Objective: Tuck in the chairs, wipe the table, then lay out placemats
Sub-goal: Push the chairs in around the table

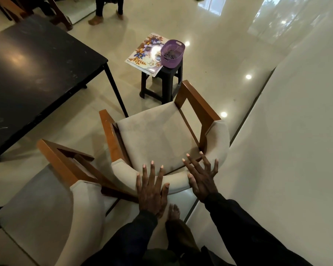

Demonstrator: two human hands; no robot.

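A wooden armchair (154,131) with a beige seat and curved padded backrest stands in the middle, pulled away from the black table (27,70). My left hand (152,187) lies flat on top of the backrest, fingers spread. My right hand (202,175) hovers over the backrest's right part, fingers spread, holding nothing. A second beige armchair (46,204) stands at the lower left, close beside the first. Floral placemats (148,52) lie stacked on a black stool (161,83) beyond the chair.
A purple plastic basket (172,53) sits on the stool beside the placemats. A white wall runs along the right. Another person's feet (96,19) stand at the top. More wooden chairs (17,6) stand at the top left. My bare foot (173,214) shows below the hands.
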